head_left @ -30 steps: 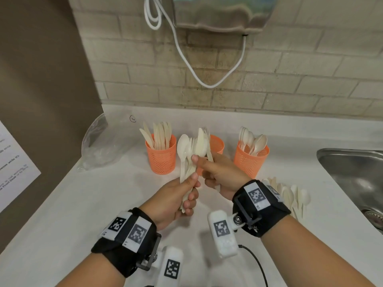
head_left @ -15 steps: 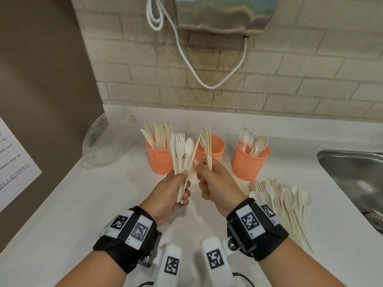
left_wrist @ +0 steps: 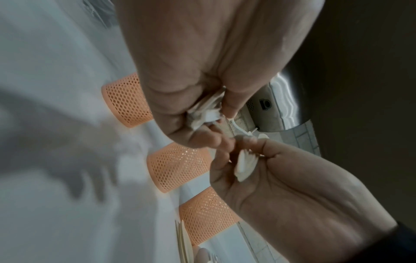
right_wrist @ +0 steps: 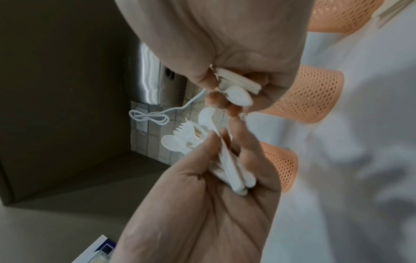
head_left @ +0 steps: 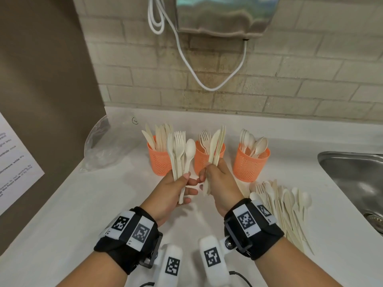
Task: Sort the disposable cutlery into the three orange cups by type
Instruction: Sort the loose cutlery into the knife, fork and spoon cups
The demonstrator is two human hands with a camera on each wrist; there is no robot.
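Left hand: we are holding a mixed bunch (head_left: 179, 154) in our left hand (head_left: 173, 188), fingers curled round it.
Right hand: our right hand (head_left: 217, 181) is gripping some knives (head_left: 216, 145), standing tall.
Way to go: the knife cup (head_left: 158, 157) is sitting past our left hand, so we are reaching across.
Around us: a white counter (head_left: 83, 204), a sink (head_left: 356, 177).

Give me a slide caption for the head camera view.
Both hands, left and right, hold mixed cutlery before three orange cups; unsorted pile beside sink.
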